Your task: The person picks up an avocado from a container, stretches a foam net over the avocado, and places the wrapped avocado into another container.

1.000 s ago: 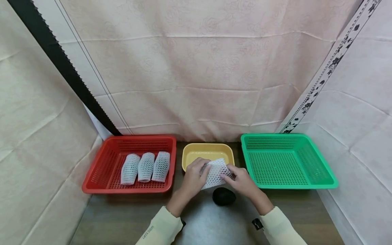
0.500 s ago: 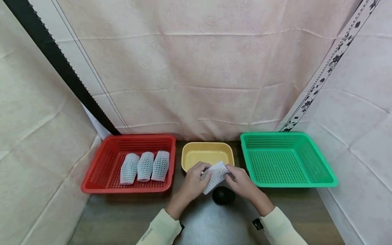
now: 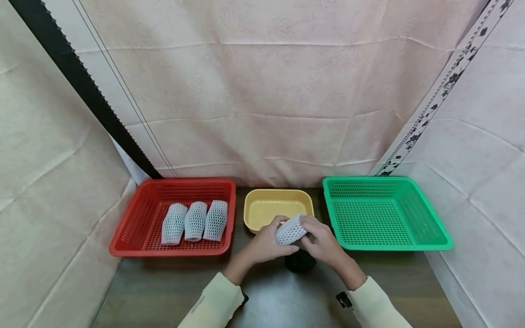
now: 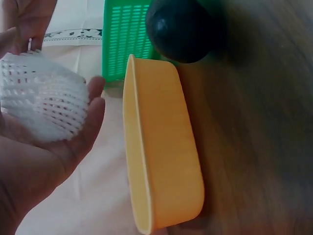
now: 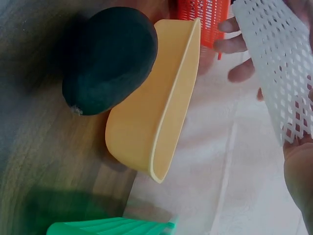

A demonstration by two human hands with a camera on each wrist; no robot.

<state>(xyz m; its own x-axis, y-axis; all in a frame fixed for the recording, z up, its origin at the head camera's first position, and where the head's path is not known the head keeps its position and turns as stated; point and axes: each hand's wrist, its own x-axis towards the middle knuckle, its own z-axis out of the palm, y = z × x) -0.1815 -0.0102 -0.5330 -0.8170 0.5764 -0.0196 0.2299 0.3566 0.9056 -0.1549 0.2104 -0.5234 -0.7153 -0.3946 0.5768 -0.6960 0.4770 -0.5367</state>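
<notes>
A white foam fruit net [image 3: 291, 229] is held up between both hands in front of the yellow tray [image 3: 252, 223]. My left hand [image 3: 264, 243] cups it from the left, fingers curved round its side and the thumb stretched out below. From the right, my right hand [image 3: 321, 238] pinches its end between thumb and fingers. In the right wrist view the mesh of the net [image 5: 276, 63] looks flattened. Below the hands lies a dark, smooth, oval fruit [image 5: 110, 61], avocado-like, on the table; the fingers partly cover it in the head view.
At the left stands a red basket [image 3: 141, 218] with three white netted pieces [image 3: 194, 222] side by side in it. A green basket [image 3: 369, 223] stands at the right. Pale cloth [image 3: 262, 91] hangs behind and at both sides of the wooden table [image 3: 172, 291].
The net, flat and spread before, is now turned and bunched rounder. My left hand has shifted round it, its thumb now pointing right. The fruit and baskets stay put.
</notes>
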